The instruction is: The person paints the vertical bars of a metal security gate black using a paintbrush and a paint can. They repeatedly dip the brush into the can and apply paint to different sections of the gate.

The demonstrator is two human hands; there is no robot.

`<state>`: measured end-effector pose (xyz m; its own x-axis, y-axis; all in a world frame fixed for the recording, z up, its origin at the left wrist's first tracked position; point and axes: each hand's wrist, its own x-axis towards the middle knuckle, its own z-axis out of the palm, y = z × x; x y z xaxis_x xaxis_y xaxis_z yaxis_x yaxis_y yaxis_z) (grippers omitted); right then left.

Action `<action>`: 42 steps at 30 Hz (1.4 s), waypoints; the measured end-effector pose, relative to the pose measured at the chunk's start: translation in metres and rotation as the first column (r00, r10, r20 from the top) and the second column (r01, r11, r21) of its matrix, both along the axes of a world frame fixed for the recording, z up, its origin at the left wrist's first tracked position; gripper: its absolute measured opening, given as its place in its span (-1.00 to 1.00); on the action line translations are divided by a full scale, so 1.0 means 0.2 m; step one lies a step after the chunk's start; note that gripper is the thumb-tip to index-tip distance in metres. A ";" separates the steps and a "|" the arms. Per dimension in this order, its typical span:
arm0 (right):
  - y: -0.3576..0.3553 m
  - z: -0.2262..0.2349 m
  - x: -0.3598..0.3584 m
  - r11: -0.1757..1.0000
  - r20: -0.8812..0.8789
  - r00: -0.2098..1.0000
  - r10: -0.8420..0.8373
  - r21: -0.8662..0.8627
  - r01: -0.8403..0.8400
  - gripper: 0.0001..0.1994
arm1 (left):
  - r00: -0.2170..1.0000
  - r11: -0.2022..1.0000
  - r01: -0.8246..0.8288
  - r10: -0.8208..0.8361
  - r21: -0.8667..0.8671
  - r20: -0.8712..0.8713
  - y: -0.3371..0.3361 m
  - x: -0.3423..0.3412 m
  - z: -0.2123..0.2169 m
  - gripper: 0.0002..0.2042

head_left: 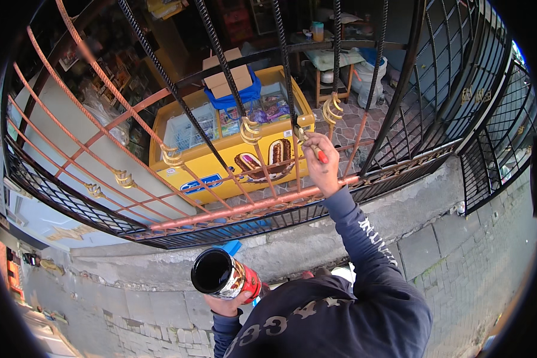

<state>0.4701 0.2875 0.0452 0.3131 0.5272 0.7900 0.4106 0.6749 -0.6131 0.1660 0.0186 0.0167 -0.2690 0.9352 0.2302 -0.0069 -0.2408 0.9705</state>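
Two bare hands: the left grip point(225, 305) is wrapped around an open can point(244, 283) of black liquid, before the bottom edge of the fence point(256, 203). The right grip point(323, 169) clamps a red-ended paintbrush point(321, 156) above that edge's right part, beside a black bar point(287, 71).

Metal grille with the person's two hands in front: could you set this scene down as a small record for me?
Left hand: holds an open can, dark inside
Right hand: grips a red-ended brush, its tip at an upright bar
Grille: part black, part copper-coloured, with gold ornaments
Behind grille: yellow chest freezer, cardboard box on top
Ground: grey paving
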 end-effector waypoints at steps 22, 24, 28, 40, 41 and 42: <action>0.03 -0.11 0.04 0.983 -0.114 0.982 0.148 -0.092 -0.159 -0.93 | 0.996 0.999 0.033 -0.034 -0.018 -0.083 -0.05 0.06 0.00 -0.03; 0.04 -0.14 0.06 0.964 -0.549 0.823 0.145 -0.111 -0.243 -0.92 | 0.996 0.999 0.044 -0.043 0.017 -0.074 -0.04 0.06 -0.01 -0.01; 0.04 -0.17 0.06 0.971 -0.138 0.973 0.184 -0.130 -0.202 -0.90 | 0.994 0.998 0.064 -0.065 -0.017 -0.089 -0.04 0.07 -0.01 0.00; 0.07 -0.23 0.05 0.990 -0.521 0.850 0.082 -0.054 -0.129 -0.90 | 0.985 0.998 0.037 -0.046 -0.055 -0.164 -0.06 0.08 0.02 -0.06; 0.06 -0.24 0.05 0.983 -0.428 0.899 0.097 -0.101 -0.155 -0.91 | 0.987 0.997 0.046 -0.055 -0.063 -0.153 -0.06 0.08 0.02 -0.05; 0.06 -0.23 0.06 0.973 -0.339 0.930 0.138 -0.129 -0.192 -0.92 | 0.988 0.994 0.040 -0.054 -0.099 -0.145 -0.06 0.08 0.03 -0.05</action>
